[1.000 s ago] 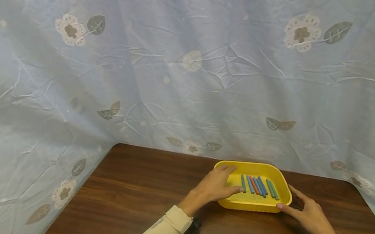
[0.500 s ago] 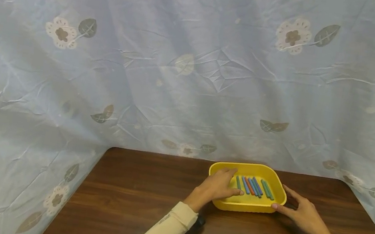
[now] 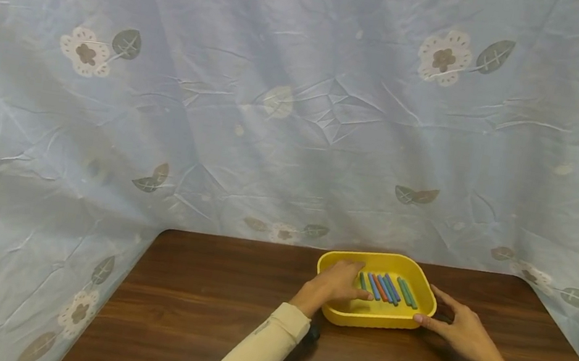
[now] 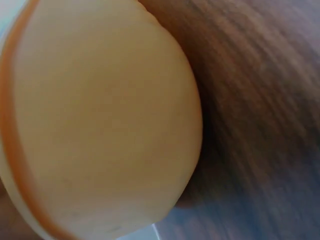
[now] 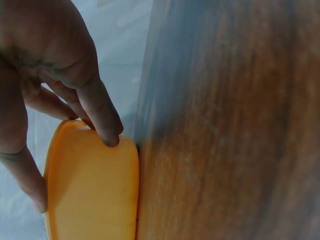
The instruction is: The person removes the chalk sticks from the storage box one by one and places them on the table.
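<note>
Near the far edge of the worktop (image 3: 202, 311), the right hand (image 3: 463, 332) grasped the yellow tray (image 3: 369, 322), apparently steadying it, next calling for even support from the left hand (image 3: 333, 284), its grip unclear.

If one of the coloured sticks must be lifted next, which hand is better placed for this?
Probably the left hand: it reaches into the yellow tray, thumb close to the coloured sticks. The right hand holds the tray's end, fingers outside, and could steady it.

Yellow tray (image 4: 107, 120) (blurred) on a wooden tabletop (image 4: 255, 100)
</note>
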Action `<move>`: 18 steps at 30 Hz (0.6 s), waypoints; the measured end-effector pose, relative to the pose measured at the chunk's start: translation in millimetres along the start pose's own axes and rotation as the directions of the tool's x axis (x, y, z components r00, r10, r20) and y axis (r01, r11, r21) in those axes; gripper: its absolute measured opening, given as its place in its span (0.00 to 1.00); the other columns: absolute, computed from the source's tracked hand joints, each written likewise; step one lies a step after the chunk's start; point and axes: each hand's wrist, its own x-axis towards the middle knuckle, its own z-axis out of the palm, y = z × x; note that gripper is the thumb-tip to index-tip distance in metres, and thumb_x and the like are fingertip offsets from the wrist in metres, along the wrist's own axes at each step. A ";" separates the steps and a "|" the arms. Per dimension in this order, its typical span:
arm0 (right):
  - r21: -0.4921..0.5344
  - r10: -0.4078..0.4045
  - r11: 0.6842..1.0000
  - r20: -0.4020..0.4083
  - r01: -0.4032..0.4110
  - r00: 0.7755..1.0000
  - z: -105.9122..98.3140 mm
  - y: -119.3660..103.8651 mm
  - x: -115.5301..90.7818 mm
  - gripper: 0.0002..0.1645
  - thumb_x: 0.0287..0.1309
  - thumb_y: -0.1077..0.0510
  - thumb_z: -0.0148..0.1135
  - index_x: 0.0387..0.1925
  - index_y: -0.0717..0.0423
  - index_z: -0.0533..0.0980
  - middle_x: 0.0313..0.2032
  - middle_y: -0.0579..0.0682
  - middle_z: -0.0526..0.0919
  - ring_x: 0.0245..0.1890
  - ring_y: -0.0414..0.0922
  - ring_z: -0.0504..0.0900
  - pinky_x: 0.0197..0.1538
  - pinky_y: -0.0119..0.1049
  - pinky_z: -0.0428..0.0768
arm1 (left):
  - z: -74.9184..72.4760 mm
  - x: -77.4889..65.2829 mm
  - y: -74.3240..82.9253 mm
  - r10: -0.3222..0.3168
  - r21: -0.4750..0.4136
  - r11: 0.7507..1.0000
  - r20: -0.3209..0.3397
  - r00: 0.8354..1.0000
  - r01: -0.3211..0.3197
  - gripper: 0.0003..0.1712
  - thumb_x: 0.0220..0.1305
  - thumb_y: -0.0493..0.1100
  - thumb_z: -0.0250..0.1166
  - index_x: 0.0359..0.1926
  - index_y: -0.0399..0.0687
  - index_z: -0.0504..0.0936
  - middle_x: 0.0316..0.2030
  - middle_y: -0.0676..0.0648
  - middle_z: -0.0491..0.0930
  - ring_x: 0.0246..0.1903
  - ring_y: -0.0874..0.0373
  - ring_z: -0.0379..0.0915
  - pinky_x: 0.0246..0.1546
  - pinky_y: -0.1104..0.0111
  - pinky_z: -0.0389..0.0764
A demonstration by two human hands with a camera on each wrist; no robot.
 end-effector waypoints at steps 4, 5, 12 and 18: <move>0.009 0.008 1.000 0.006 -0.008 1.000 -0.4 -0.4 -0.1 0.60 0.67 0.35 0.71 0.83 0.65 0.57 0.74 0.77 0.67 0.70 0.78 0.72 0.61 0.71 0.79 | 0.1 5.8 -0.6 0.005 -0.008 1.000 0.012 1.000 -0.005 0.48 0.70 0.63 0.72 0.82 0.52 0.66 0.76 0.49 0.74 0.74 0.53 0.73 0.71 0.62 0.77; 0.011 0.011 1.000 0.009 -0.011 1.000 -0.4 -0.7 -0.3 0.60 0.67 0.35 0.71 0.83 0.65 0.57 0.75 0.77 0.66 0.70 0.78 0.71 0.61 0.71 0.79 | 0.5 7.4 -0.9 0.006 -0.011 1.000 0.014 1.000 -0.006 0.47 0.70 0.63 0.72 0.82 0.52 0.66 0.76 0.49 0.74 0.73 0.53 0.73 0.71 0.62 0.77; 0.008 0.030 0.999 0.024 -0.031 0.999 0.3 -0.8 -1.1 0.60 0.68 0.36 0.71 0.83 0.64 0.56 0.75 0.78 0.65 0.70 0.80 0.69 0.59 0.72 0.79 | 6.8 17.0 -2.4 -0.013 0.014 1.000 0.004 1.000 0.013 0.45 0.68 0.62 0.75 0.79 0.52 0.71 0.71 0.50 0.79 0.69 0.56 0.77 0.67 0.65 0.79; 0.006 0.033 0.999 0.019 -0.034 0.999 0.0 -0.5 -0.9 0.59 0.67 0.36 0.72 0.83 0.64 0.57 0.75 0.77 0.65 0.71 0.80 0.67 0.60 0.74 0.77 | 9.8 22.4 -1.9 -0.032 0.014 0.999 -0.012 0.999 0.032 0.41 0.66 0.62 0.76 0.74 0.52 0.76 0.64 0.50 0.84 0.60 0.58 0.81 0.61 0.67 0.82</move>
